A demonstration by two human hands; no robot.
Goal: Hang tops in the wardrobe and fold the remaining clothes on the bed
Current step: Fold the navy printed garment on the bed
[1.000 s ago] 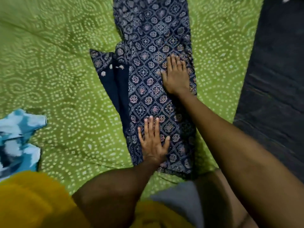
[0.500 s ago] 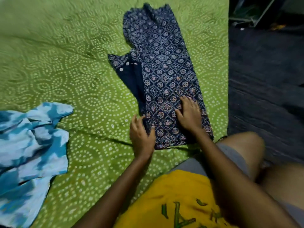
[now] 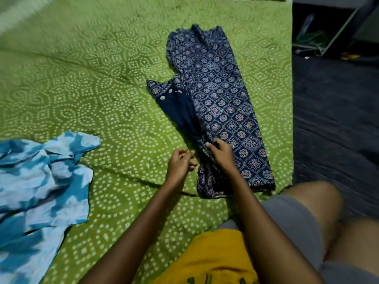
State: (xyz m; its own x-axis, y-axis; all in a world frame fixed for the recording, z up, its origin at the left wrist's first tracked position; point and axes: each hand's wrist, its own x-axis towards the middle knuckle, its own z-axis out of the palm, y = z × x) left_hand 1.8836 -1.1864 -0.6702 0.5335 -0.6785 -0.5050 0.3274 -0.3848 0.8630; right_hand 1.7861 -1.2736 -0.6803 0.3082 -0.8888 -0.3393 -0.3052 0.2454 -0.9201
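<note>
A navy patterned garment point(image 3: 223, 107) lies folded lengthwise on the green bedsheet point(image 3: 102, 95), running from near me toward the far side. A plain navy panel point(image 3: 176, 107) sticks out on its left. My right hand point(image 3: 222, 155) rests on the garment's near left part, and its curled fingers pinch the fabric at the left fold. My left hand point(image 3: 180, 163) hovers just left of that edge over the sheet, fingers loosely curled, with nothing visibly in it. A blue and white tie-dye top point(image 3: 41, 185) lies crumpled at the left.
The bed's right edge runs close to the garment, with dark floor point(image 3: 336, 124) beyond it. An open dark unit point(image 3: 328, 31) stands at the far right. My knee in grey shorts point(image 3: 297, 218) and my yellow shirt point(image 3: 217, 259) fill the near right.
Both hands slid from flat on the garment back to its near left edge. The left hand came off the fabric; the right hand's fingers curled onto the fold. The view pulled back.
</note>
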